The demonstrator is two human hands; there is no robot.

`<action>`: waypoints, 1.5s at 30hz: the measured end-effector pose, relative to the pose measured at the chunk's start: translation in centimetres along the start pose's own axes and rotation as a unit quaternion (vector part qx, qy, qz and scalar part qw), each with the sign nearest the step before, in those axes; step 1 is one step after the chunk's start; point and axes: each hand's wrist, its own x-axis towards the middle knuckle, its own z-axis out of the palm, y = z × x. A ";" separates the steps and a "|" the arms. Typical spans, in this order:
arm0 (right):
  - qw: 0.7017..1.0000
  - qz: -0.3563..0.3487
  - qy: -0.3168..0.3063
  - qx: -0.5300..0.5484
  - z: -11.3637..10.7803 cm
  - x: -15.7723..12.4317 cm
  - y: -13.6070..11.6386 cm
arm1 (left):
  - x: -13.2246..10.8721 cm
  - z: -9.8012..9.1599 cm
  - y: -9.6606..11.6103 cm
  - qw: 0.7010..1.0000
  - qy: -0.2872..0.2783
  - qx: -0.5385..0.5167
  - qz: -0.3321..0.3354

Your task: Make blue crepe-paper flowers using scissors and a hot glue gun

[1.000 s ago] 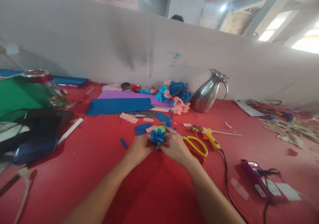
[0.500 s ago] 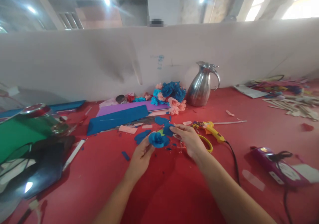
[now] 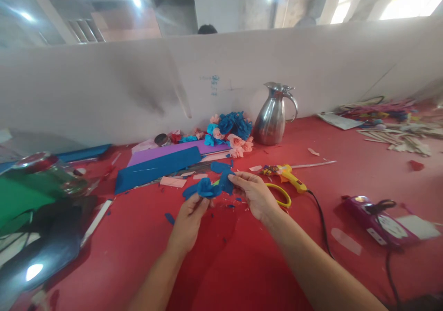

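Observation:
My left hand (image 3: pixel 188 218) pinches a small blue paper flower (image 3: pixel 205 187) from below, just above the red table (image 3: pixel 242 265). My right hand (image 3: pixel 255 194) holds a loose blue paper petal (image 3: pixel 226 182) against the flower's right side, fingers closed on it. Yellow-handled scissors (image 3: pixel 282 196) lie on the table right behind my right hand. A yellow glue gun (image 3: pixel 289 176) lies a little farther back with its black cord trailing toward me.
Blue sheet (image 3: pixel 157 168) and purple sheet (image 3: pixel 173 148) lie behind the hands, with a heap of blue and pink paper flowers (image 3: pixel 230 131) and a steel jug (image 3: pixel 273 115) by the white partition. A purple power strip (image 3: pixel 375 218) sits right; a green sheet and glass jar (image 3: pixel 44 175) left.
The hands have separated from a two-handed grip on the flower; my right hand took a blue petal and brings it to the flower. The camera view swung leftward and down.

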 end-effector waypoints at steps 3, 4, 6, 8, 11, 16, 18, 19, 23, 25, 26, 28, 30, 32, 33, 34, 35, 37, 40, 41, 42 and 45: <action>1.000 -0.010 0.009 -0.013 0.3 -0.1 0.3 | -0.1 0.6 0.5 0.989 -0.011 -0.124 -0.078; 1.000 -0.012 0.009 -0.014 0.4 -0.1 0.5 | -0.1 0.8 0.6 0.984 -0.016 -0.150 -0.097; 1.000 -0.013 0.006 -0.010 0.7 -0.2 0.9 | -0.2 1.2 0.7 0.977 -0.023 -0.171 -0.123; 1.000 -0.013 0.002 -0.003 1.0 -0.3 1.2 | -0.4 1.5 0.6 0.977 -0.028 -0.163 -0.134; 1.000 -0.009 0.002 0.001 1.5 -0.6 1.7 | -0.5 1.7 0.3 0.981 -0.016 -0.140 -0.137; 1.000 -0.003 -0.015 0.009 2.1 -1.1 2.0 | -0.6 1.8 0.0 0.986 0.012 -0.115 -0.121; 1.000 -0.009 -0.014 0.008 2.1 -1.1 2.1 | -0.6 1.8 0.0 0.987 0.013 -0.109 -0.117; 1.000 -0.011 -0.013 0.007 2.1 -1.1 2.1 | -0.6 1.8 -0.1 0.987 0.014 -0.108 -0.117; 1.000 -0.011 -0.009 0.006 2.1 -1.1 2.2 | -0.5 1.7 -0.3 0.987 0.025 -0.109 -0.116; 1.000 -0.008 -0.009 0.011 2.2 -1.2 2.2 | -0.4 1.7 -0.5 0.988 0.023 -0.105 -0.108; 1.000 -0.007 -0.009 0.013 2.3 -1.3 2.1 | -0.4 1.6 -0.5 0.989 0.019 -0.102 -0.103; 1.000 -0.007 -0.013 0.017 2.4 -1.4 2.0 | -0.4 1.5 -0.6 0.991 0.013 -0.096 -0.091; 1.000 -0.018 -0.016 0.019 2.5 -1.6 1.9 | -0.4 1.4 -0.6 0.993 0.010 -0.091 -0.080; 0.999 -0.029 -0.022 0.018 2.6 -1.7 1.9 | -0.5 1.3 -0.7 0.994 0.012 -0.086 -0.071; 0.999 -0.033 -0.026 0.016 2.6 -1.7 2.0 | -0.5 1.2 -0.7 0.994 0.013 -0.083 -0.067; 0.999 -0.036 -0.030 0.013 2.6 -1.7 2.0 | -0.5 1.2 -0.8 0.995 0.015 -0.081 -0.064; 0.999 -0.041 -0.034 0.009 2.6 -1.7 2.1 | -0.4 1.2 -0.8 0.995 0.018 -0.079 -0.061; 0.998 -0.056 -0.037 -0.002 2.6 -1.8 2.1 | -0.4 1.1 -0.9 0.995 0.024 -0.079 -0.055; 0.996 -0.074 -0.036 -0.018 2.6 -1.9 2.1 | -0.3 1.2 -0.7 0.995 0.023 -0.091 -0.045; 0.996 -0.075 -0.036 -0.022 2.7 -1.9 2.1 | -0.3 1.3 -0.6 0.994 0.020 -0.097 -0.040; 0.996 -0.075 -0.035 -0.026 2.7 -2.0 2.1 | -0.3 1.3 -0.4 0.994 0.016 -0.106 -0.037; 0.996 -0.071 -0.032 -0.036 2.8 -2.2 2.0 | -0.3 1.4 -0.1 0.991 0.009 -0.132 -0.033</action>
